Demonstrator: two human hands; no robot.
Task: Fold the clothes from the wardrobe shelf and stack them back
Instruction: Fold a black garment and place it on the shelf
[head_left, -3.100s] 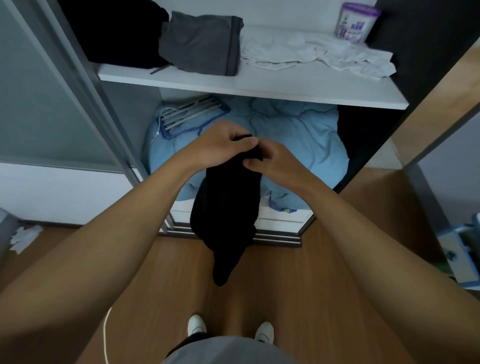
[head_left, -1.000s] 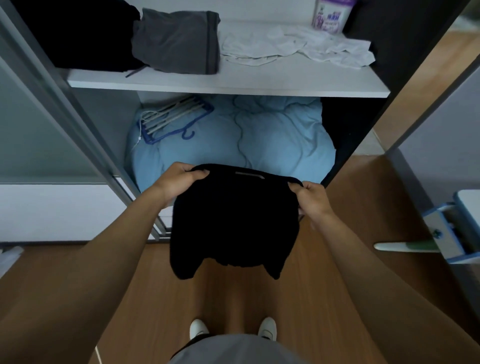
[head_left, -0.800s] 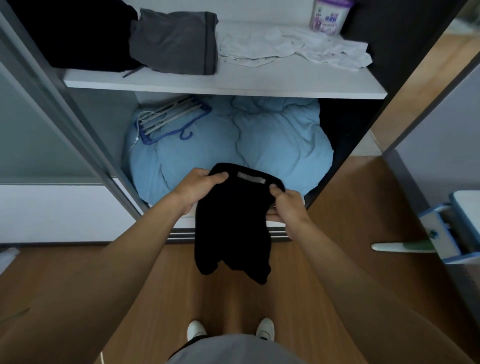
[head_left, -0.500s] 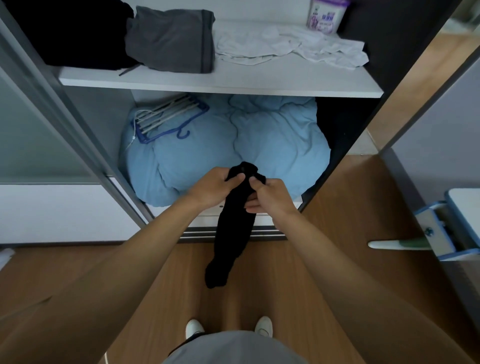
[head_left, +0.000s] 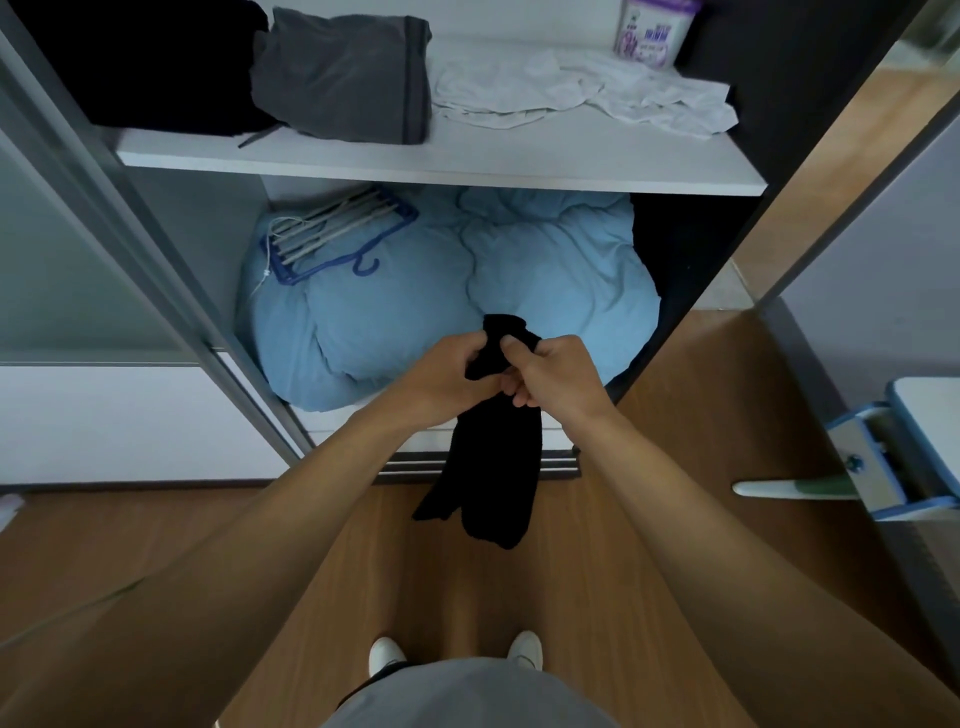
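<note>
I saw the fingers of the left hand (head_left: 447, 374) and the right hand (head_left: 558, 382) clenched round the bunched top of the black garment (head_left: 493, 467), the hands touching. The garment hung before the blue duvet (head_left: 561, 280), below the shelf (head_left: 441, 166). A purple-labelled tub (head_left: 649, 34) stood on that shelf (print too small to read).

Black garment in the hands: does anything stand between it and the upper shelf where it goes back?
Nothing visible does. The left hand and right hand grip the black garment in open air below the shelf. On it lie a folded grey garment and crumpled white cloth, with bare board in front.
</note>
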